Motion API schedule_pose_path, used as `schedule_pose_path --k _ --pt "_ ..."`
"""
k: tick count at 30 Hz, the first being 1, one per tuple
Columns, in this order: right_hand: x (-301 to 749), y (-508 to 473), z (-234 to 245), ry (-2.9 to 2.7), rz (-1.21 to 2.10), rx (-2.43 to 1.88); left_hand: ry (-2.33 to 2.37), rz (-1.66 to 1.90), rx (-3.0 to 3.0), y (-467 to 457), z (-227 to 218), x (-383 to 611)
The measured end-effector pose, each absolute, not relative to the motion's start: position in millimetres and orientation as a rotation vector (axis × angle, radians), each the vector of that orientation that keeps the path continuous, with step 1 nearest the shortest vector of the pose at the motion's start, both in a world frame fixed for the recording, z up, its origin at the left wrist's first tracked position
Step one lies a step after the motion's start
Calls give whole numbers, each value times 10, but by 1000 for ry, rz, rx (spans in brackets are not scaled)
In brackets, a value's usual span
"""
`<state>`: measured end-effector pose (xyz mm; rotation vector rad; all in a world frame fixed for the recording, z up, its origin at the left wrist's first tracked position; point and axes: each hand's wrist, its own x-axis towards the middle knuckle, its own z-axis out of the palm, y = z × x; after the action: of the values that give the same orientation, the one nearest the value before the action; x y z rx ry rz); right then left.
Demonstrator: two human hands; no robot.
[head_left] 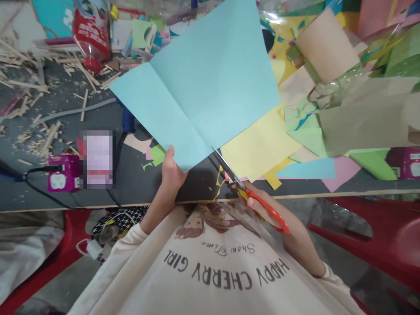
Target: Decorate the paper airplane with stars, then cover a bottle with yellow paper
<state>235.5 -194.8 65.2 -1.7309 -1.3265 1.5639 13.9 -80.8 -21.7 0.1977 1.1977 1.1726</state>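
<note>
A large sheet of light blue paper (223, 74) with a fold line across it spreads out in front of me. My left hand (173, 171) grips its near edge, thumb on top and the other fingers hidden beneath. In my right hand (259, 201) is a pair of scissors (241, 183) with an orange and yellow handle. The blades point up and left, and their tips meet the near edge of the blue sheet by the fold line. Under the sheet's right side lies pale yellow paper (259, 144).
A red-labelled bottle (92, 35) lies among scattered wooden sticks (49, 138) on the left. A purple box (64, 173) sits near the front edge with cables beside it. Coloured paper scraps and a cardboard roll (328, 46) fill the right. Red chairs (348, 236) flank me.
</note>
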Motion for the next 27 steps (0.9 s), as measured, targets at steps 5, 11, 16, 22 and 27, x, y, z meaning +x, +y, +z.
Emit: schedule_pose_path --k 5,11,16,22,27 --pt "2392 -1904 534 -1409 1668 -1648 1204 1171 259 -825 -269 99" --pt "2349 -1918 514 -1297 1734 -1603 1198 1099 278 -839 -262 93" --pt "2330 -1920 486 -1278 1755 -1595 1199 1101 298 -847 -290 88" --pt "2344 -1893 397 -1291 1828 -1554 1180 1107 320 -850 -294 79" --pt "2343 -1902 389 -1290 1806 -1571 1186 1112 295 -845 -280 87"
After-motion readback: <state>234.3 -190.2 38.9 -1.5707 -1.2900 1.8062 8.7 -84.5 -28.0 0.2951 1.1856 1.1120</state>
